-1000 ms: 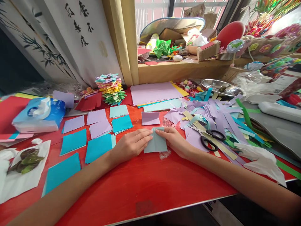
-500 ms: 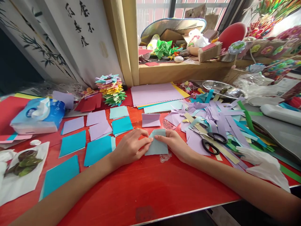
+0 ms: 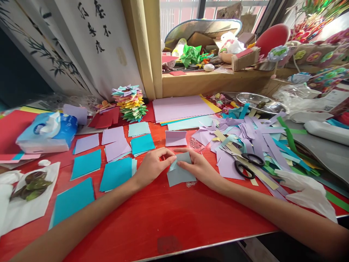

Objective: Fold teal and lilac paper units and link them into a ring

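Observation:
Between my hands is a pale blue-grey square of paper point(image 3: 182, 176), creased, with its upper left part bent up. My left hand point(image 3: 155, 163) pinches that upper left part between thumb and fingers. From the other side, my right hand point(image 3: 200, 165) grips the paper, thumb on its face and fingers behind. Just beyond lies a creased purple sheet point(image 3: 176, 138). Left of my hands are stacks of teal paper squares point(image 3: 116, 174) and purple paper squares point(image 3: 117, 149). Black-handled scissors point(image 3: 244, 170) rest among paper strips to the right.
Cut paper strips point(image 3: 253, 136) heap at the right, near a metal bowl point(image 3: 272, 102). A folded-paper tower point(image 3: 130, 103) stands at the back beside large purple sheets point(image 3: 182, 109). A tissue pack point(image 3: 47, 133) sits left, above leaves on a napkin point(image 3: 29, 214). The red table point(image 3: 152, 225) ends at a front edge.
The paper has turned in my hands, and its upper left part is now bent up. Its lower edge sits slightly nearer me. The whole view has shifted a little.

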Action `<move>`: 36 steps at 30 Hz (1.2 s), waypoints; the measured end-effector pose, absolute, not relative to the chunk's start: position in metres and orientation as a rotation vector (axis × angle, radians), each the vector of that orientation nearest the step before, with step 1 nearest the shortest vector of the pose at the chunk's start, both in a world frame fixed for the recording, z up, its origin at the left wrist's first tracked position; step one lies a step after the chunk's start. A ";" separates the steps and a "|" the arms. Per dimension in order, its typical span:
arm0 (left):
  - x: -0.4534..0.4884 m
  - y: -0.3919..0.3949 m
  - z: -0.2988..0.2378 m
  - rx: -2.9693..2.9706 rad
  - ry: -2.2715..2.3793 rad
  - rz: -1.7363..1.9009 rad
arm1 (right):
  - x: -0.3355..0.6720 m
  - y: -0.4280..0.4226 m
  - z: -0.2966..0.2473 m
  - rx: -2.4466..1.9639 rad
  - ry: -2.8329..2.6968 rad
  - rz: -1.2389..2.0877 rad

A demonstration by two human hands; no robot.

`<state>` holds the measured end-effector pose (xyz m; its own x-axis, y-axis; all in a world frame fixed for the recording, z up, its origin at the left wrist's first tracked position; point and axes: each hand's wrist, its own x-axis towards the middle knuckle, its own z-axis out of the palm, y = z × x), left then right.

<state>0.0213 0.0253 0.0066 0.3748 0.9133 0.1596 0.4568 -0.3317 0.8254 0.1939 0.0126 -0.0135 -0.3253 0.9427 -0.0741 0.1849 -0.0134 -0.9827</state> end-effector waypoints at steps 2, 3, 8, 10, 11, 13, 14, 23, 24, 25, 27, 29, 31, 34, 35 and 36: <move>0.022 0.024 0.006 1.907 1.191 0.843 | 0.194 0.013 -0.013 -1.189 -1.585 1.420; 0.022 0.023 0.006 1.888 1.203 0.851 | 0.195 0.013 -0.012 -1.184 -1.588 1.444; 0.023 0.022 0.004 1.814 1.264 0.868 | 0.195 0.015 -0.012 -1.215 -1.628 1.512; 0.023 0.022 0.003 1.794 1.261 0.856 | 0.195 0.016 -0.013 -1.203 -1.613 1.520; 0.024 0.022 0.003 1.789 1.255 0.852 | 0.195 0.016 -0.013 -1.190 -1.595 1.528; 0.024 0.021 0.002 1.801 1.245 0.848 | 0.194 0.017 -0.013 -1.164 -1.571 1.534; 0.024 0.020 0.001 1.814 1.244 0.852 | 0.194 0.017 -0.013 -1.161 -1.570 1.532; 0.028 0.020 -0.002 1.807 1.228 0.873 | 0.194 0.017 -0.011 -1.186 -1.464 1.581; 0.028 0.020 -0.002 1.806 1.228 0.874 | 0.193 0.017 -0.012 -1.181 -1.447 1.578; 0.028 0.020 -0.003 1.808 1.223 0.874 | 0.193 0.017 -0.012 -1.182 -1.434 1.567; 0.028 0.021 -0.004 1.811 1.210 0.867 | 0.193 0.018 -0.012 -1.183 -1.402 1.537; 0.028 0.021 -0.005 1.807 1.210 0.856 | 0.193 0.018 -0.012 -1.184 -1.357 1.517; 0.028 0.021 -0.005 1.802 1.220 0.849 | 0.193 0.018 -0.012 -1.186 -1.323 1.511; 0.028 0.021 -0.004 1.785 1.238 0.850 | 0.193 0.017 -0.012 -1.192 -1.304 1.496; 0.028 0.020 -0.004 1.778 1.241 0.852 | 0.193 0.017 -0.012 -1.199 -1.299 1.493; 0.029 0.020 -0.003 1.775 1.246 0.855 | 0.193 0.017 -0.012 -1.208 -1.293 1.487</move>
